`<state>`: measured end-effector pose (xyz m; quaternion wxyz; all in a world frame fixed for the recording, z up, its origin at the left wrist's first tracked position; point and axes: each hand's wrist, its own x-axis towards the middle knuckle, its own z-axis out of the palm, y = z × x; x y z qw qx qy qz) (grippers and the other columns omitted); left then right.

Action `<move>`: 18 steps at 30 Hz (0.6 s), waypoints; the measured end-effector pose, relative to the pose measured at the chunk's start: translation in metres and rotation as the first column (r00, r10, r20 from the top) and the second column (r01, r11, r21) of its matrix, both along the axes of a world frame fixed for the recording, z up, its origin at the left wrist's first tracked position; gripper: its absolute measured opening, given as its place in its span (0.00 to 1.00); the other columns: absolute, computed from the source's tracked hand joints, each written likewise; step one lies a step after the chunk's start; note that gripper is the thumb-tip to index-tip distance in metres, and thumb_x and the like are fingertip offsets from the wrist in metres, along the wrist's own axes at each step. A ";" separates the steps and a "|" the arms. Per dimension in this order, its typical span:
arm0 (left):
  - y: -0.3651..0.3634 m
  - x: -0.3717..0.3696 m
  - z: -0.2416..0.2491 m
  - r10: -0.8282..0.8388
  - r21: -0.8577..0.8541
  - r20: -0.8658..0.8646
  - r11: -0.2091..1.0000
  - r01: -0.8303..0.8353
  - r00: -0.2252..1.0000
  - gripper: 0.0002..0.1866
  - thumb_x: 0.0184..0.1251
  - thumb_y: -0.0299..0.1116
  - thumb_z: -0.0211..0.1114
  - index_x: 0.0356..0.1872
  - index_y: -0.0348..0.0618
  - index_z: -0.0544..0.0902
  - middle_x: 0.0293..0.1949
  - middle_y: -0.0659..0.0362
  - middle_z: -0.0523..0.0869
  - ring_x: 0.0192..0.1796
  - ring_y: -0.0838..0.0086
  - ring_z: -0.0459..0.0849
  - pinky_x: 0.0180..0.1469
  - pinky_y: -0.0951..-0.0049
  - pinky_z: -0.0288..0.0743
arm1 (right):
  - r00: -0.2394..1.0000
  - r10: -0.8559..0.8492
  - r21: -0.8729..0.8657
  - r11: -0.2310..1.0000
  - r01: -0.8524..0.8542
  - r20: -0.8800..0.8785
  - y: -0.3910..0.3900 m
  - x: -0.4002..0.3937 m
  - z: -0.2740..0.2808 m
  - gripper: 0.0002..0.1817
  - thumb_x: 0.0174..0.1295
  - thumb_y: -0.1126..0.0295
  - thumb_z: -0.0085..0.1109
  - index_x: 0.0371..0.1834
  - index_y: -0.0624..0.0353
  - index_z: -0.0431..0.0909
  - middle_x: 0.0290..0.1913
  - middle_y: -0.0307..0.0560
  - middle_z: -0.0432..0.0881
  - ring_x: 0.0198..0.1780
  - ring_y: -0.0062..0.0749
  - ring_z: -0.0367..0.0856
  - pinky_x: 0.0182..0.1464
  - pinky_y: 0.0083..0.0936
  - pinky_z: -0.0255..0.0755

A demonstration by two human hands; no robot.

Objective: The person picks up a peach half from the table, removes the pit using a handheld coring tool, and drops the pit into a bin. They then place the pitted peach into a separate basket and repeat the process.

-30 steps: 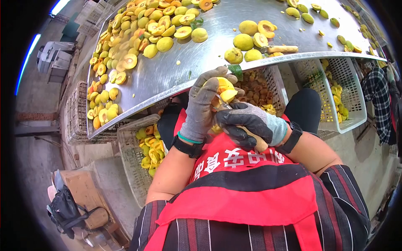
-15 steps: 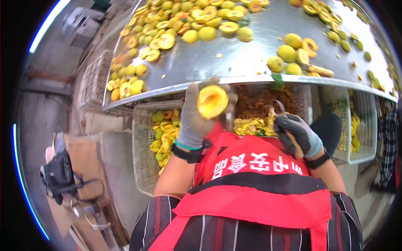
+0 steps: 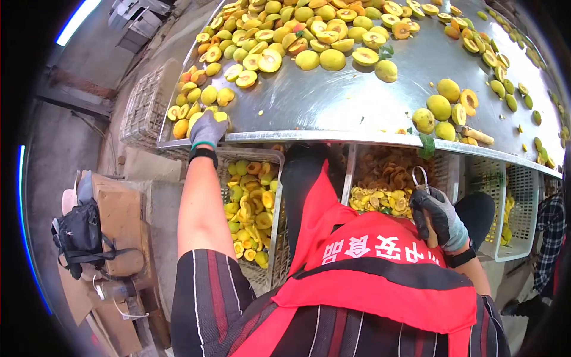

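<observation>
My left hand [image 3: 209, 129], in a grey glove, reaches to the left front corner of the metal table [image 3: 285, 122]. Its fingers curl around a yellow peach [image 3: 220, 116] at the edge of a small group of peaches; the fingertips are partly hidden. My right hand [image 3: 439, 217], in a grey and black glove, is closed around the wooden handle of a pitting tool [image 3: 421, 177] with a metal loop pointing up. Below the loop lie yellow peach pieces [image 3: 380, 199] and brown pits [image 3: 389, 168] in a crate.
Many whole and halved peaches [image 3: 321, 35] cover the back of the table. A smaller group of peaches [image 3: 440, 107] sits near its front right edge. A crate of yellow peach halves [image 3: 250, 202] stands left of my legs, another crate [image 3: 518, 178] to the right. Left lies a black bag [image 3: 83, 238].
My left hand has moved from in front of me to the table's left corner; the hollowed peach half has left it. My right hand still holds the tool, its loop now more upright.
</observation>
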<state>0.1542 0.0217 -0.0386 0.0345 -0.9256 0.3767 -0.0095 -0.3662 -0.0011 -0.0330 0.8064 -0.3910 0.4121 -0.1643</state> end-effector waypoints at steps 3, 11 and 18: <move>-0.024 -0.018 -0.025 -0.235 -0.485 -0.285 0.872 0.072 0.929 0.28 0.46 0.40 0.73 0.47 0.35 0.76 0.41 0.49 0.83 0.45 0.63 0.82 0.47 0.68 0.75 | 0.998 0.024 -0.052 0.998 -0.026 -0.056 0.000 0.000 0.004 0.12 0.65 0.61 0.51 0.34 0.60 0.71 0.13 0.43 0.69 0.11 0.24 0.67 0.14 0.20 0.61; -0.012 -0.218 0.003 -0.817 -0.403 -0.196 0.571 -0.715 -0.542 0.28 0.60 0.43 0.57 0.56 0.31 0.71 0.54 0.43 0.76 0.57 0.47 0.74 0.54 0.49 0.74 | 0.974 0.226 -0.311 0.923 -0.225 -0.034 -0.013 0.039 0.040 0.10 0.65 0.63 0.52 0.40 0.59 0.68 0.20 0.40 0.72 0.17 0.19 0.71 0.17 0.18 0.66; -0.002 -0.313 0.012 -0.854 -0.507 -0.423 0.500 -0.702 -0.303 0.25 0.72 0.47 0.43 0.49 0.33 0.74 0.49 0.44 0.78 0.50 0.51 0.79 0.48 0.54 0.77 | 0.963 0.067 -0.708 0.666 -0.238 -0.260 -0.009 0.050 0.031 0.17 0.63 0.58 0.55 0.41 0.64 0.70 0.29 0.58 0.80 0.32 0.50 0.80 0.33 0.37 0.72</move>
